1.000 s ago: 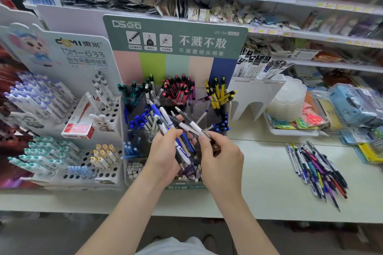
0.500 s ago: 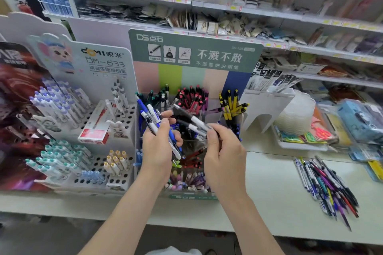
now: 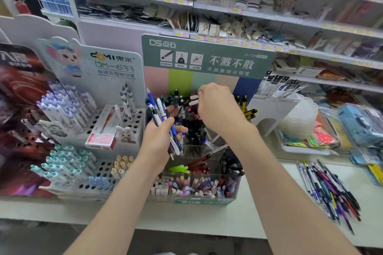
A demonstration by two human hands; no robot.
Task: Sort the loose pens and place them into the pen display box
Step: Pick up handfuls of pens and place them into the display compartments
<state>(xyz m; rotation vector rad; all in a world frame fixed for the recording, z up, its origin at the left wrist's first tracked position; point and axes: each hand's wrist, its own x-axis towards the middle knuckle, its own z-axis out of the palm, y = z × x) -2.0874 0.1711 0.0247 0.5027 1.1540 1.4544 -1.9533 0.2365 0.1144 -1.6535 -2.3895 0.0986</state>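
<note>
Blue and white plastic fills my left hand (image 3: 159,141): thumb and fingers are curled round a bundle of pens (image 3: 160,116), their tips pointing down toward me and their upper ends fanning up and to the left. I hold the bundle just at the left side of the display box (image 3: 207,200), a clear box split into compartments, with a green header card (image 3: 207,58) standing behind it.

My right hand (image 3: 217,109) hangs over the back row of the box, knuckles up, fingers curled tight round the white-ended pens (image 3: 193,99). Two white ends poke out to the left of my hand. The rest is hidden under my palm, so I cannot tell which compartment they are over.

The back row holds dark green pens (image 3: 174,97) on the left and yellow-and-black pens (image 3: 246,107) on the right, both upright. The front row is packed with pastel pieces, too blurred to name.

The loose pens (image 3: 329,190) lie in a slanted heap on the white counter (image 3: 207,217), well apart from the box, to its right. On the left, beside the box, stands a white rack (image 3: 99,172) full of holes, with a red carton (image 3: 101,138) resting on it.
</note>
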